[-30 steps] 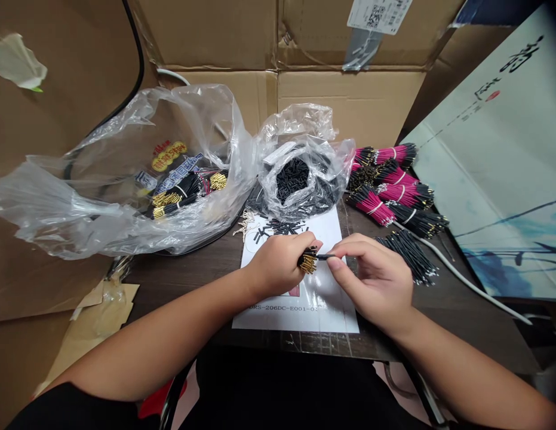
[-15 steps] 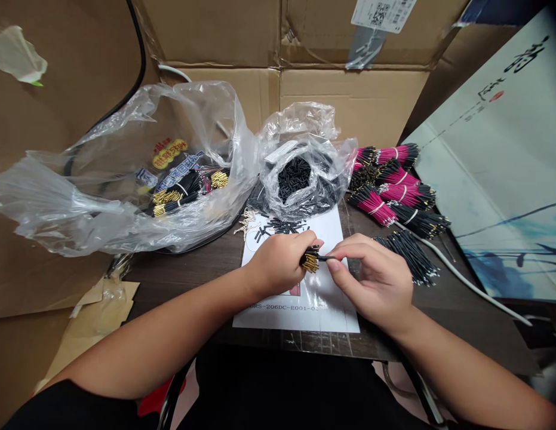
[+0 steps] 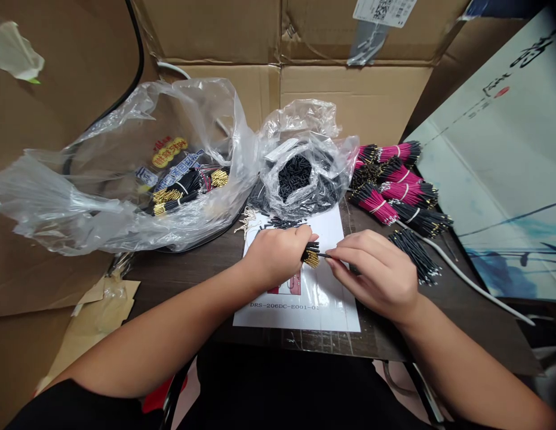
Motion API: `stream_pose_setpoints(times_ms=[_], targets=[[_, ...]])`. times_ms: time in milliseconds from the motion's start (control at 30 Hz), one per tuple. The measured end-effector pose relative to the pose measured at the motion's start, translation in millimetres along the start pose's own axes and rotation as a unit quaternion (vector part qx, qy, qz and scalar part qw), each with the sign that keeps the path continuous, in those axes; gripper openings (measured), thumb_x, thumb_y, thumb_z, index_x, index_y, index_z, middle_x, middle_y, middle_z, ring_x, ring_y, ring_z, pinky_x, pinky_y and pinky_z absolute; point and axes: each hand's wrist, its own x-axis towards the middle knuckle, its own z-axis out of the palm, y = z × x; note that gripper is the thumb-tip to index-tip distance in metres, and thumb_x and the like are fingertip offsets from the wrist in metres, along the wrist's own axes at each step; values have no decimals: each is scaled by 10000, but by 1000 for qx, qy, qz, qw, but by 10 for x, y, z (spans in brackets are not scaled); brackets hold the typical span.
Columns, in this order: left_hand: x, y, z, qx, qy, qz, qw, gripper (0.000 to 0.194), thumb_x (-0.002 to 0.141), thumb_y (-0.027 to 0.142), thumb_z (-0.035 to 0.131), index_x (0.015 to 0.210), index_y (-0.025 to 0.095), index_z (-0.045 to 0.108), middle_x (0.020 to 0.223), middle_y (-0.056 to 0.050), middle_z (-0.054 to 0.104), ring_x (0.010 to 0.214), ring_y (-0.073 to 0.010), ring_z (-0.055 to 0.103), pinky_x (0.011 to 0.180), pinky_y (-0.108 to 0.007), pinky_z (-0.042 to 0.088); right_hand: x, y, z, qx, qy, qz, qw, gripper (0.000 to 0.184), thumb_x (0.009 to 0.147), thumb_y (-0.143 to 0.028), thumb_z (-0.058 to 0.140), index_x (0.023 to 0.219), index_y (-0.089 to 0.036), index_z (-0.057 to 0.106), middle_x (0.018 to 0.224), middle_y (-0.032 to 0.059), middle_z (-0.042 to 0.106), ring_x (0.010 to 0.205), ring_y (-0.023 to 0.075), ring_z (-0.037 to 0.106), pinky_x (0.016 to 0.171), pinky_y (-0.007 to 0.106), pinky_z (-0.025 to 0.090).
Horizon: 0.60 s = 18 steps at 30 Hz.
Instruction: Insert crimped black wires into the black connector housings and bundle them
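Observation:
My left hand [image 3: 278, 258] grips a bundle of black wires with gold pin ends [image 3: 310, 257], which sticks out past its fingers. My right hand [image 3: 376, 276] pinches a thin black wire [image 3: 322, 255] between thumb and forefinger, and that wire runs from the bundle's end. Beneath both hands lies a white printed sheet [image 3: 300, 313] with the code DRS-206DC-E001 on it. Several short black sleeves [image 3: 282, 223] lie on its far edge. A black wire bundle [image 3: 414, 257] lies just beyond my right hand.
Magenta-sleeved wire bundles [image 3: 394, 185] lie at the far right of the dark table [image 3: 457, 331]. A clear bag of black sleeves [image 3: 295, 179] stands behind the sheet. A larger plastic bag [image 3: 103, 200] holds gold-tipped bundles. A white cable [image 3: 466, 280] crosses the right side; cardboard [image 3: 349, 101] walls the back.
My left hand and its bundle have moved slightly up the sheet, uncovering more of its red print. My right hand has also shifted up, still pinching the wire.

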Motion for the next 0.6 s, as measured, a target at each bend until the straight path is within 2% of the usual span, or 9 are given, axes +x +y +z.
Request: stream_pose_setpoints(times_ms=[333, 600], targets=[[21, -8, -28, 45, -5, -13, 999, 279, 959, 327, 360, 929, 150, 573, 762, -83, 683, 661, -226, 661, 558, -282, 430, -7, 43, 39, -51, -19, -24, 998, 274, 818, -120, 610, 1077, -210, 621, 873, 62, 666, 806, 197, 597, 717, 366, 510], [1, 31, -71, 50, -29, -25, 998, 264, 945, 315, 375, 999, 158, 580, 825, -83, 694, 711, -260, 674, 597, -326, 471, -18, 42, 66, -43, 15, -7, 999, 256, 812, -119, 632, 1059, -186, 623, 891, 72, 669, 802, 185, 588, 739, 363, 511]])
